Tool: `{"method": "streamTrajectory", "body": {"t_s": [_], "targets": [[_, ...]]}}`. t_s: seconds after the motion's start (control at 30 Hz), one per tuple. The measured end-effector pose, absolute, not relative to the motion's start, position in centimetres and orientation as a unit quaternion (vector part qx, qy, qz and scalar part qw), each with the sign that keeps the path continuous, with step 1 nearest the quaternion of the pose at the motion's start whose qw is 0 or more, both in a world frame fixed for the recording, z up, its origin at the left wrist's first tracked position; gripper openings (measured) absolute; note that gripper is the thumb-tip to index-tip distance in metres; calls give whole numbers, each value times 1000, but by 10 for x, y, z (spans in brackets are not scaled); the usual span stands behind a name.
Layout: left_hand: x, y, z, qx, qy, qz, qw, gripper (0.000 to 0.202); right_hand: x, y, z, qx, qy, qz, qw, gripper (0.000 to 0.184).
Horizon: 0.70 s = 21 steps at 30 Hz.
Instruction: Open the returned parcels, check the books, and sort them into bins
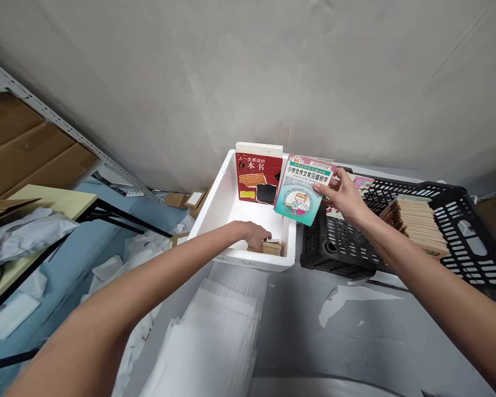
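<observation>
A thin paperback book (300,190) with a pink and teal cover and a cartoon child is pinched in my right hand (343,193), thumb on the front. It is tilted above the right rim of a white foam box (206,212). Down inside that box, near its front wall, my left hand (254,234) is closed at a small stack of yellowed books (271,247); its fingertips are partly hidden. A red book (256,184) stands upright against the box's back wall, with a white-edged one behind it.
To the right, a black plastic crate (343,259) holds a row of books (424,223). White foam sheets (215,325) lie in front of the foam box on a grey surface. At left are a pale yellow table (45,196) with plastic bags and stacked cardboard boxes (28,143).
</observation>
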<state>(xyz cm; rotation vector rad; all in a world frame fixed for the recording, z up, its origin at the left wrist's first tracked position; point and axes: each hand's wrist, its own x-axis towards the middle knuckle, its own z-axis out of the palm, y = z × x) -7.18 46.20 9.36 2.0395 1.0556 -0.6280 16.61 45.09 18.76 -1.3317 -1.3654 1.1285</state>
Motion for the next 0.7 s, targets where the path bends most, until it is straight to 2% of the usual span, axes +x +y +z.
{"method": "streamTrajectory", "body": {"t_s": [0.1,0.23,0.37,0.47,0.57,0.7], "targets": [[-79,472,93,821,385,-240,347,60,167,453,180,-535,-551,462,444,46],[-89,504,83,814,427,-163,358,55,173,455,170,-539,-550,458,445,48],[-90,535,65,760,451,-73,462,75,178,456,164,-550,-540,459,442,47],[-88,550,50,706,473,-74,521,91,180,457,164,-553,-532,464,443,47],[-84,557,34,715,505,-74,478,97,182,460,163,-556,-527,471,437,45],[-78,563,21,756,499,-51,420,87,178,473,157,-562,-519,499,407,39]]}}
